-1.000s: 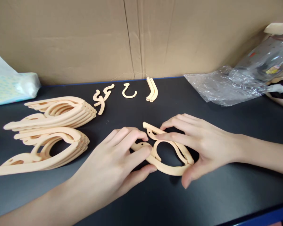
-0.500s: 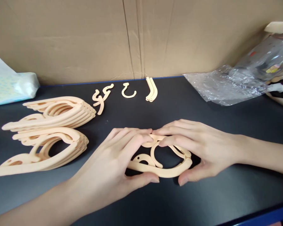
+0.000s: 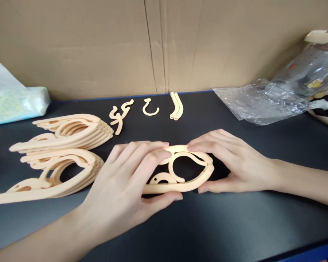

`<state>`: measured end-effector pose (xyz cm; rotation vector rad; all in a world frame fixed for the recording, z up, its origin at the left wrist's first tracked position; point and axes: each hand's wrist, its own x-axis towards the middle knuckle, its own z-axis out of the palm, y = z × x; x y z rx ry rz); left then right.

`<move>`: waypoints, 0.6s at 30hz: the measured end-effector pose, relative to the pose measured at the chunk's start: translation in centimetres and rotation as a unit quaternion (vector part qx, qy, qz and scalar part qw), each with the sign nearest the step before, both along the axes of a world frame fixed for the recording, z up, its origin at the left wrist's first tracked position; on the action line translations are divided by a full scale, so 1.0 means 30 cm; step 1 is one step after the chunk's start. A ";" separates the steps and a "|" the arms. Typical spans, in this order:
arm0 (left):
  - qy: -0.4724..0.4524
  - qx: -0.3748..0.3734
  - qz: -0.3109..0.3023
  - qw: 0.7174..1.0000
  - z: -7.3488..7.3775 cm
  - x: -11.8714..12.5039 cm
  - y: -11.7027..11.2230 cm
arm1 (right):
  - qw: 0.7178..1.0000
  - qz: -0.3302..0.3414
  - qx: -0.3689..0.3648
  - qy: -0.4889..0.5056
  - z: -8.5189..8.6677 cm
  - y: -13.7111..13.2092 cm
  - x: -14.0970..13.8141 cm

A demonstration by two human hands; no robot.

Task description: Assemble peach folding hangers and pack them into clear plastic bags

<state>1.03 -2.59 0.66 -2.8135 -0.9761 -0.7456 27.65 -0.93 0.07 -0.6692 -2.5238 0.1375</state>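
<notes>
Folding hanger (image 3: 180,187) at lower centre sits between left hand (image 3: 123,182) and right hand (image 3: 236,165), each grip curled part-closed on its edges, apparently steadying both hinged halves together.

brown cardboard wall (image 3: 98,47) | black tabletop (image 3: 221,225), softly lit | blue edge (image 3: 314,251)

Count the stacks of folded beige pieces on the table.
2, both at left: the rear stack, and the front stack nearer the camera. The folded piece between the left hand and right hand is separate.
</notes>
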 end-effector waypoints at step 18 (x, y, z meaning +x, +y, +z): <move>0.058 0.019 0.029 0.998 0.064 0.023 -0.091 | 0.996 0.075 0.044 0.031 0.002 -0.019 -0.001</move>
